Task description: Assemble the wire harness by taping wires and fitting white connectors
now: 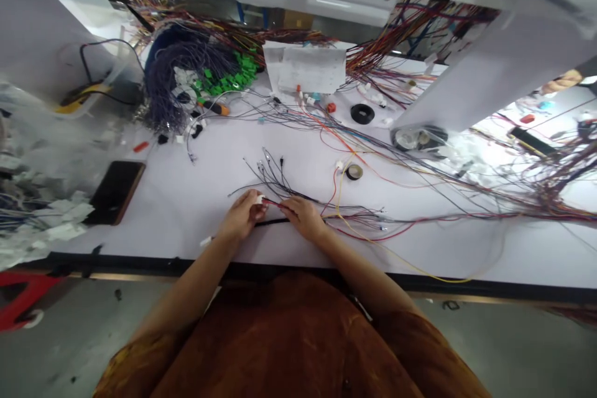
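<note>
Near the table's front edge, my left hand [242, 216] pinches a small white connector [260, 199]. Red and black wires [272, 203] run from it to my right hand [303, 216], whose fingers are closed around them. Just beyond both hands, a fan of dark wires [275, 177] with small metal ends lies on the white tabletop. A black sleeved cable [273, 221] passes beneath my hands. Right of my right hand, thin wires with stripped or crimped ends [368, 216] spread out. A second white connector [206, 240] lies left of my left wrist.
A phone [116, 191] lies to the left, beside a heap of white connectors [46, 211]. Purple wire bundles with green connectors [236, 73] stand behind. A tape roll [354, 171] and long wires [420, 222] lie to the right. Far right, another person's hand [563, 81] shows.
</note>
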A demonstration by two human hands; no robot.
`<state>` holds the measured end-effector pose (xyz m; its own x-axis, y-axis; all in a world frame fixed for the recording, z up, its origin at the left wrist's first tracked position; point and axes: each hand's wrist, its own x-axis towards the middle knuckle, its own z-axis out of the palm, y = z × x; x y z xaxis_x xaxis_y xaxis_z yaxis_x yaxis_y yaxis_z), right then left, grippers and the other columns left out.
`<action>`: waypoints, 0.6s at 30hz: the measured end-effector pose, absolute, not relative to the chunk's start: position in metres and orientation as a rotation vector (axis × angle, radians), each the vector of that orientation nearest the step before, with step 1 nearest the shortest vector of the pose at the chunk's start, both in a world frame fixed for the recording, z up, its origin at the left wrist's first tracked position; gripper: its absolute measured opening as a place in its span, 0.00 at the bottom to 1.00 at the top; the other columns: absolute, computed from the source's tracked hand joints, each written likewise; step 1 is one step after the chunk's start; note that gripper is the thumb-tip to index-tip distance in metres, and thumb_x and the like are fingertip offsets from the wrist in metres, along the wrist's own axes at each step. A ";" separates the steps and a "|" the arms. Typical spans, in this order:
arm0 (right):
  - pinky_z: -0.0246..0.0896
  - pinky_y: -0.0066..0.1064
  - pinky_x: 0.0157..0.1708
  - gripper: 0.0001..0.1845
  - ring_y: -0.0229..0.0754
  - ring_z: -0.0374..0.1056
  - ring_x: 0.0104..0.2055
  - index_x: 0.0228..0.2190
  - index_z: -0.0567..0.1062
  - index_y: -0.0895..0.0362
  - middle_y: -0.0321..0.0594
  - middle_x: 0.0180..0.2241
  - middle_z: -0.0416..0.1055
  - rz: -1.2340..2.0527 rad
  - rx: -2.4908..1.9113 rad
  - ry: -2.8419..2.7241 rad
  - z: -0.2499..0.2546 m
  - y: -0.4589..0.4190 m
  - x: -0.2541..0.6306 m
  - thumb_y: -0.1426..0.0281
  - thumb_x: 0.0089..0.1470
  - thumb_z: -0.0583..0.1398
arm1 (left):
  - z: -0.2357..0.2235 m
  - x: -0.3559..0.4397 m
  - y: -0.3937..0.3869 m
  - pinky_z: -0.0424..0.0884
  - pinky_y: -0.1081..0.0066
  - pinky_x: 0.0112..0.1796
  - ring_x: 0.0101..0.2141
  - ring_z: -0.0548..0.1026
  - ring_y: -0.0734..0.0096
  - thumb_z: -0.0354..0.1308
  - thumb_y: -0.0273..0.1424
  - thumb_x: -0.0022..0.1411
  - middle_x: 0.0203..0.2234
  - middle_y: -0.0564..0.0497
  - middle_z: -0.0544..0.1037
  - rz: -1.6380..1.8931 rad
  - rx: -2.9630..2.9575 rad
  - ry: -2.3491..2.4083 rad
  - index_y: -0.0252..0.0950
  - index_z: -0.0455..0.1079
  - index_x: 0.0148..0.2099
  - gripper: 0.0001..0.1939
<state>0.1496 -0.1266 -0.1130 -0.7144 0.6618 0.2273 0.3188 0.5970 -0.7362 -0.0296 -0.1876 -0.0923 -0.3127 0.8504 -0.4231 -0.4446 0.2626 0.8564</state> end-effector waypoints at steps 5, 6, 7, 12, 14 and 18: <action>0.65 0.29 0.40 0.11 0.38 0.71 0.38 0.38 0.79 0.58 0.42 0.35 0.76 0.990 -0.828 -2.205 -0.111 -0.131 0.149 0.70 0.65 0.56 | -0.079 -0.022 -0.210 0.64 0.75 0.24 0.26 0.73 0.72 0.61 0.47 0.58 0.26 0.51 0.74 1.304 0.637 1.488 0.37 0.65 0.37 0.19; 0.65 0.29 0.40 0.11 0.39 0.71 0.38 0.38 0.79 0.59 0.42 0.35 0.76 0.966 -0.846 -2.227 -0.111 -0.133 0.148 0.71 0.65 0.56 | -0.079 -0.020 -0.219 0.65 0.74 0.25 0.27 0.73 0.71 0.58 0.47 0.61 0.27 0.50 0.75 1.279 0.764 1.582 0.37 0.65 0.38 0.18; 0.64 0.30 0.40 0.11 0.39 0.70 0.38 0.38 0.79 0.59 0.43 0.34 0.75 0.934 -0.868 -2.258 -0.112 -0.134 0.147 0.71 0.65 0.56 | -0.080 -0.019 -0.227 0.67 0.72 0.27 0.28 0.73 0.69 0.56 0.47 0.63 0.28 0.50 0.76 1.252 0.896 1.678 0.38 0.66 0.40 0.16; 0.66 0.34 0.44 0.09 0.42 0.68 0.40 0.40 0.79 0.59 0.43 0.35 0.72 0.838 -0.875 -2.401 -0.112 -0.145 0.146 0.71 0.63 0.58 | -0.095 -0.026 -0.248 0.71 0.65 0.40 0.35 0.76 0.62 0.51 0.40 0.66 0.32 0.49 0.77 1.097 1.370 1.944 0.40 0.69 0.46 0.12; 0.66 0.36 0.46 0.09 0.44 0.68 0.43 0.42 0.78 0.58 0.44 0.38 0.71 0.837 -0.843 -2.436 -0.110 -0.150 0.150 0.72 0.62 0.58 | -0.099 -0.035 -0.245 0.70 0.63 0.43 0.38 0.75 0.60 0.50 0.39 0.65 0.35 0.47 0.77 1.051 1.506 1.912 0.40 0.70 0.43 0.11; 0.66 0.41 0.52 0.15 0.47 0.66 0.49 0.49 0.74 0.58 0.48 0.45 0.70 0.829 -0.801 -2.507 -0.105 -0.160 0.166 0.74 0.60 0.58 | -0.094 -0.055 -0.233 0.69 0.60 0.48 0.44 0.74 0.57 0.50 0.37 0.64 0.39 0.44 0.76 0.850 1.784 1.771 0.40 0.71 0.38 0.10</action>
